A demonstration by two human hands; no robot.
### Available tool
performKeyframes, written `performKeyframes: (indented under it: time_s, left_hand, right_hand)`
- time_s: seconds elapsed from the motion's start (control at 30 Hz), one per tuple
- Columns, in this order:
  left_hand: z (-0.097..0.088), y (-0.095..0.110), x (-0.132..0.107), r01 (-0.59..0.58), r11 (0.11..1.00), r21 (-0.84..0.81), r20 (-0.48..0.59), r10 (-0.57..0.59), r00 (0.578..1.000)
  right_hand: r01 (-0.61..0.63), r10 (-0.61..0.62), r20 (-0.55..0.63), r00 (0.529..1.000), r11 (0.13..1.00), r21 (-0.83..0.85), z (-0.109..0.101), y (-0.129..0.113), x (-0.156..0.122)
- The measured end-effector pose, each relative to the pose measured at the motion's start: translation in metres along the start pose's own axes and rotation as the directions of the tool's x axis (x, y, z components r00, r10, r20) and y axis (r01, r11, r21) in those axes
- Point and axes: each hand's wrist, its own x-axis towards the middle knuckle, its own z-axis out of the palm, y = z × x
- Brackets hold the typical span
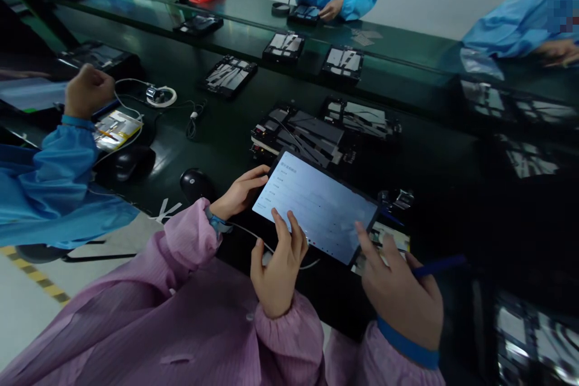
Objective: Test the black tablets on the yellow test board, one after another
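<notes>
A tablet (321, 208) with a lit white screen showing a list of text lies tilted in front of me. My left hand (242, 193) is closed on its left edge, with a blue band around the wrist. My right hand (283, 271) has its fingers stretched and apart, the fingertips at the screen's lower edge; I cannot tell whether they touch it. From the right, a co-worker's hand (400, 295) with a blue pen (438, 265) tucked in it points at the screen's right side. Behind the tablet lies a stack of opened devices (303, 132) with internal parts exposed.
A black mouse (196, 184) is left of my left hand. More opened devices (229, 75) and a coiled white cable (165, 96) lie on the dark green table. At the left is a co-worker's fist (88, 90). Other people in blue sit across the raised shelf.
</notes>
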Motion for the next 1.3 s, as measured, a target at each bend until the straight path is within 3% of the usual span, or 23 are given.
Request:
performKeyframes:
  time_s: [0.57, 0.93, 1.3]
  left_hand:
    - [-0.001, -0.002, 0.0, 0.026, 1.0, 0.015, -0.088, -0.025, 0.996]
    - [-0.001, -0.005, -0.004, 0.025, 0.997, 0.072, -0.253, -0.006, 0.968]
    - [-0.001, -0.005, -0.004, 0.015, 0.995, 0.104, -0.231, 0.01, 0.973]
  right_hand:
    - [-0.087, 0.086, -0.056, 0.995, 0.996, -0.024, -0.003, 0.004, -0.011]
    - [-0.116, 0.112, -0.053, 0.992, 0.99, -0.085, -0.01, -0.001, -0.012]
    - [-0.133, 0.133, -0.038, 0.99, 0.991, -0.003, -0.012, -0.006, -0.017]
